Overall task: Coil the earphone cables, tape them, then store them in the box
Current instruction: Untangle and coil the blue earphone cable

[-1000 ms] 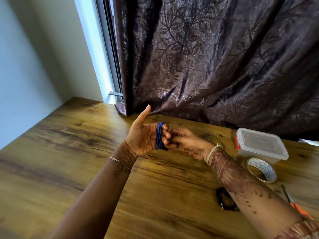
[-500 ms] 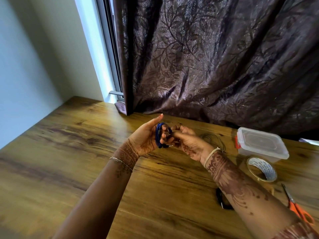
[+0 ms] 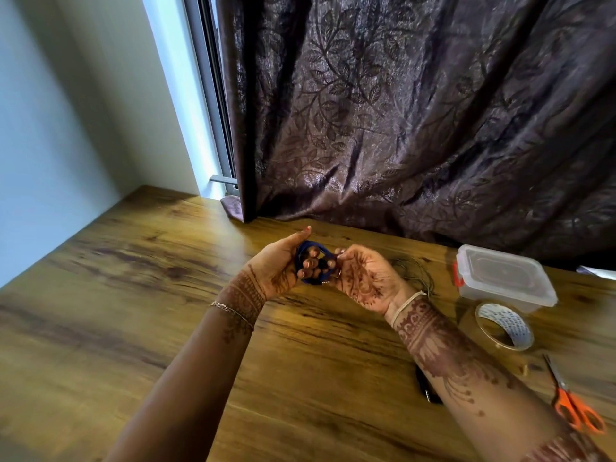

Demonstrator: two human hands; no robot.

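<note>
A blue earphone cable [image 3: 308, 250], wound into a small coil, is held above the wooden table [image 3: 133, 295] between both hands. My left hand [image 3: 278, 266] cups the coil from the left, its fingers curled through the loop. From the right, my right hand [image 3: 361, 278] pinches the coil's edge, palm turned up. A clear plastic box [image 3: 503, 278] with its lid on stands at the right. The roll of clear tape [image 3: 505, 326] lies just in front of it.
Orange-handled scissors [image 3: 575, 406] lie near the right edge. A black coiled cable [image 3: 428, 388] lies partly hidden under my right forearm. Thin dark wire [image 3: 416, 271] rests on the table behind my right hand. A dark patterned curtain [image 3: 416, 111] hangs along the far edge.
The coil has come off my left fingers, where it was wrapped upright. It now faces the camera as an open loop held by both hands. My right palm has turned upward.
</note>
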